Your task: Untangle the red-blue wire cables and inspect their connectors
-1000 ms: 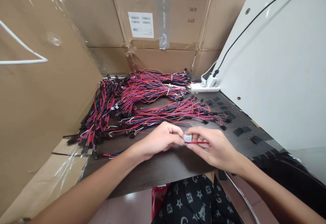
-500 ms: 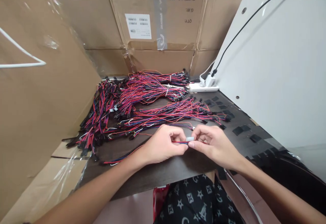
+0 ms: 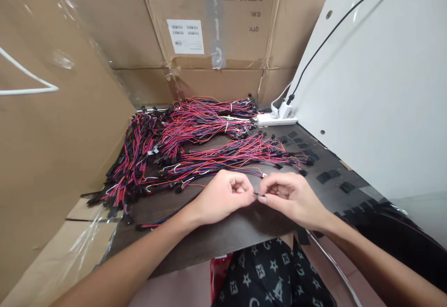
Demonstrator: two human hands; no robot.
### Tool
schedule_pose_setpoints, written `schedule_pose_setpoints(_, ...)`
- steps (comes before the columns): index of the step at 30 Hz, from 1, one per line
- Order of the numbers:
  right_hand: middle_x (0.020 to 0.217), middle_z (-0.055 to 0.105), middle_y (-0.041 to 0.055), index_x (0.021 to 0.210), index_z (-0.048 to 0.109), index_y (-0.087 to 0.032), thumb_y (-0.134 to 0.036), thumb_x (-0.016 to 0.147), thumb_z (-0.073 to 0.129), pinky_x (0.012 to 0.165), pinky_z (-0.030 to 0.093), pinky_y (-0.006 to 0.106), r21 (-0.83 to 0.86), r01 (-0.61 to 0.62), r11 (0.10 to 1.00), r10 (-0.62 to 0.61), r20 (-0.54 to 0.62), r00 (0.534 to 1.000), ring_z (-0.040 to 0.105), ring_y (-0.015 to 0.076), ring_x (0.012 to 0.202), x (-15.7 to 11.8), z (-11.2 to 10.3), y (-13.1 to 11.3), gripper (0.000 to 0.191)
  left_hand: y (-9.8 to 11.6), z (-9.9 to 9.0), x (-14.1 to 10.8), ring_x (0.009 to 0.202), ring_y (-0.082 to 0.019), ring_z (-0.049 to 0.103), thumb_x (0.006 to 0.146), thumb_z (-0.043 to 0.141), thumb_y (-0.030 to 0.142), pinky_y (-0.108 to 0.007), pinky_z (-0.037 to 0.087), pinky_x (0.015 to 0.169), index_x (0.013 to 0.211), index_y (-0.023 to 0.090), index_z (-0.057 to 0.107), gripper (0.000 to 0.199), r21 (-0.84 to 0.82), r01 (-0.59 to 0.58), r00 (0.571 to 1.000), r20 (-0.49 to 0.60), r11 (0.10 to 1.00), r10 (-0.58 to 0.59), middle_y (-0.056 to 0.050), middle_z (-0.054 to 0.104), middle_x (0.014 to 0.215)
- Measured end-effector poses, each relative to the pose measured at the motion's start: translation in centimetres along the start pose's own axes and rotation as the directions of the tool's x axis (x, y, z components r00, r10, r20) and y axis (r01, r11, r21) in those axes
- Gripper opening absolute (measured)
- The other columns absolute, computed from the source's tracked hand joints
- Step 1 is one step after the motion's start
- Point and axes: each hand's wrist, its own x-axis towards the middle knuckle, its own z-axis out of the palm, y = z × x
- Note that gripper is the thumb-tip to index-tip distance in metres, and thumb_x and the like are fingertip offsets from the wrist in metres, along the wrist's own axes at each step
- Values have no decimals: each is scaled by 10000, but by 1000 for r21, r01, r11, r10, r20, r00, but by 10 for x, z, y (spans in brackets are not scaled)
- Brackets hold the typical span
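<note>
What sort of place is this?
Likely a makeshift wiring workbench: bundles of wires lie on a dark table, cardboard stands behind, and a power strip sits toward the back.

Cardboard (image 3: 240, 41) upright before me, a white label (image 3: 185, 37) on it, a white power strip (image 3: 275, 121) below, a white panel (image 3: 377, 88) on my right

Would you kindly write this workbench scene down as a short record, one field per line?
Left hand: pinching thin wires
Right hand: pinching the wires close beside the left hand
Held wires: red and dark strands, partly hidden by the hands
Wire bundles: mostly red, with blue and black; piled at left and beyond the hands
Table: dark, with black patches toward the right
Power strip: white, plugged into, near the white panel
Backdrop: cardboard bearing a white label
</note>
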Motion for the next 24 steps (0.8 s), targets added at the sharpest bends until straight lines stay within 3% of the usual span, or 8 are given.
schedule_pose_setpoints(3, 634, 566, 4, 709, 599, -159, -114, 769, 548, 467, 348, 210, -148, 130, 980, -126, 36, 991, 443, 86, 513, 0, -4, 1, 91, 2, 0, -1, 448, -43, 287, 631, 601, 190, -189, 217, 443, 639, 126, 565, 74, -41, 47, 998, 48, 998, -45, 80, 400, 474)
schedule_pose_setpoints(7, 628, 572, 15, 724, 609, -170, -74, 825, 480, 513, 370, 232, -318, 394, 862, -368, 141, 919, 468, 101, 541, 1, -9, 0, 190, 6, 2, -2, 409, -36, 279, 613, 626, 216, -187, 205, 422, 644, 122, 580, 109, -110, 97, 993, 72, 989, -89, 87, 397, 438)
schedule_pose_setpoints(11, 685, 600, 30, 771, 592, -175, -72, 858, 460, 567, 408, 233, -345, 469, 813, -421, 209, 883, 520, 112, 616, 0, -11, -2, 189, 5, 5, -1, 423, -34, 290, 625, 651, 228, -176, 215, 422, 633, 128, 551, 142, -95, 98, 995, 43, 991, -94, 86, 406, 461)
schedule_pose_setpoints(14, 671, 559, 12, 774, 549, -182, -102, 825, 495, 504, 367, 229, -328, 352, 877, -315, 163, 935, 464, 102, 557, -3, -9, -2, 110, 0, 7, -2, 445, -42, 319, 657, 629, 214, -170, 242, 430, 639, 143, 517, 134, -2, 13, 1000, -23, 1000, -13, 79, 422, 498)
schedule_pose_setpoints(17, 665, 526, -9, 839, 497, -188, -193, 835, 513, 481, 370, 216, -143, 88, 986, -87, 11, 996, 476, 97, 539, -4, -4, 0, 17, -7, 7, -5, 459, -47, 356, 699, 587, 162, -173, 278, 448, 637, 148, 520, 93, 264, -172, 972, -110, 949, 207, 58, 476, 534)
schedule_pose_setpoints(20, 616, 521, -31, 873, 455, -189, -286, 857, 518, 493, 383, 205, 87, -118, 989, 124, -58, 991, 497, 97, 539, 1, 2, -2, 117, -12, 6, -7, 453, -49, 374, 746, 537, 106, -183, 285, 458, 657, 147, 564, 102, 548, -359, 866, -105, 756, 488, 42, 512, 538)
schedule_pose_setpoints(24, 553, 490, -59, 820, 482, -169, -359, 787, 634, 403, 244, 167, 175, -340, 924, 334, 62, 941, 362, 52, 444, 14, 2, -11, 245, -17, 2, -8, 449, -63, 391, 820, 498, 103, -206, 307, 471, 654, 145, 588, 194, 728, -466, 723, -14, 503, 691, 29, 513, 508)
